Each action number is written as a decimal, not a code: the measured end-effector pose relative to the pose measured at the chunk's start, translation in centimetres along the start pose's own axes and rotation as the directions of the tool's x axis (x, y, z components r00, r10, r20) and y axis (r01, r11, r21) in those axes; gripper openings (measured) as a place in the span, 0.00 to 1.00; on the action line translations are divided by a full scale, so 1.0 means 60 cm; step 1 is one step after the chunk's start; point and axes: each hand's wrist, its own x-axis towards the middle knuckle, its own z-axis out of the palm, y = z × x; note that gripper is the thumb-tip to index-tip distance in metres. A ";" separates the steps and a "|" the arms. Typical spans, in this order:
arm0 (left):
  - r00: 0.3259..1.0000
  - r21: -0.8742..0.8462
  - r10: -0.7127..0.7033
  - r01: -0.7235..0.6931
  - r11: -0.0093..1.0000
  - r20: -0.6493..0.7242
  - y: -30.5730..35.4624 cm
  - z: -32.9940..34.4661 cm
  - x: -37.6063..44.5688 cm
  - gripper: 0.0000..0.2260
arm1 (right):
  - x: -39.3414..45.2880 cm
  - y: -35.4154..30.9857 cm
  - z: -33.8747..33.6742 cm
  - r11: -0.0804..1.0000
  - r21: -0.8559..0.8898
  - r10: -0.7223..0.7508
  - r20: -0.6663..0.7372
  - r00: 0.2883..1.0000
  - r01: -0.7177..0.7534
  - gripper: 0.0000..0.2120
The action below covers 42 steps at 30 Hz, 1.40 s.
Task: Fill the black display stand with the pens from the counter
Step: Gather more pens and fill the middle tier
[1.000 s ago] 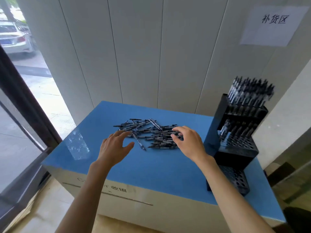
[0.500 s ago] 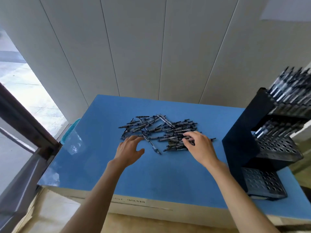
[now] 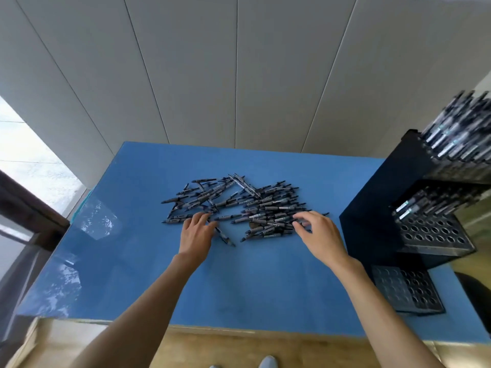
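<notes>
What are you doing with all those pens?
A person is sorting through a big pile of pens on the blue counter. The left hand rests on the pile's near left edge, and the right hand has its fingers curled at pens on the right side. The black display stand is at the counter's right end. Its top tier is full of pens, the middle tier has some, and the lowest tier shows only bare holes.
</notes>
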 end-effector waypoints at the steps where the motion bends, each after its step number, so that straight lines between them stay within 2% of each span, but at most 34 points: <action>1: 1.000 0.006 0.001 -0.001 1.000 -0.031 0.000 0.005 0.000 0.09 | 0.003 0.005 -0.003 1.000 -0.001 0.005 -0.002 1.000 -0.005 0.10; 4: 0.991 -0.066 0.040 -0.049 0.997 -0.130 0.009 0.008 -0.003 0.04 | 0.009 0.018 -0.012 1.000 0.001 0.013 -0.026 1.000 -0.013 0.10; 8: 0.983 -0.404 -0.040 -0.036 0.914 -0.178 0.058 -0.013 0.002 0.03 | 0.014 0.031 -0.019 1.000 0.005 0.025 -0.027 0.999 -0.025 0.10; 10: 0.985 -0.464 -0.042 -0.041 0.885 -0.168 0.093 -0.029 0.016 0.04 | 0.014 0.036 -0.023 1.000 0.009 0.025 -0.031 0.999 -0.025 0.10; 13: 0.987 -0.442 0.037 -0.105 0.891 -0.159 0.143 -0.042 0.044 0.05 | 0.012 0.039 -0.029 1.000 0.014 0.022 -0.033 0.999 -0.021 0.10; 17: 0.992 -0.281 0.129 -0.127 0.951 -0.009 0.203 -0.045 0.072 0.17 | 0.007 0.047 -0.037 0.999 0.030 0.026 -0.037 0.999 -0.025 0.10; 21: 0.981 -0.149 0.137 -0.116 0.982 0.139 0.241 -0.031 0.093 0.22 | -0.001 0.059 -0.045 0.999 0.041 0.032 -0.043 0.999 -0.030 0.09; 24: 0.972 -0.101 0.146 -0.129 0.987 0.182 0.255 -0.021 0.102 0.24 | -0.006 0.068 -0.052 0.998 0.052 0.045 -0.043 0.998 -0.042 0.08; 29: 0.965 -0.049 0.176 -0.170 0.984 0.192 0.261 -0.015 0.120 0.21 | -0.016 0.078 -0.062 0.997 0.053 0.063 -0.036 0.997 -0.061 0.10; 35: 0.947 0.069 0.181 -0.206 0.976 0.265 0.275 -0.022 0.131 0.20 | -0.026 0.083 -0.062 0.997 0.043 0.068 -0.033 0.997 -0.067 0.10; 38: 0.953 0.051 0.147 -0.166 0.985 0.266 0.279 -0.030 0.128 0.17 | -0.029 0.086 -0.063 0.997 0.038 0.071 -0.040 0.997 -0.069 0.10; 42: 0.960 -0.052 0.064 -0.051 0.997 0.272 0.276 -0.044 0.119 0.11 | -0.026 0.084 -0.063 0.997 0.032 0.067 -0.042 0.997 -0.066 0.10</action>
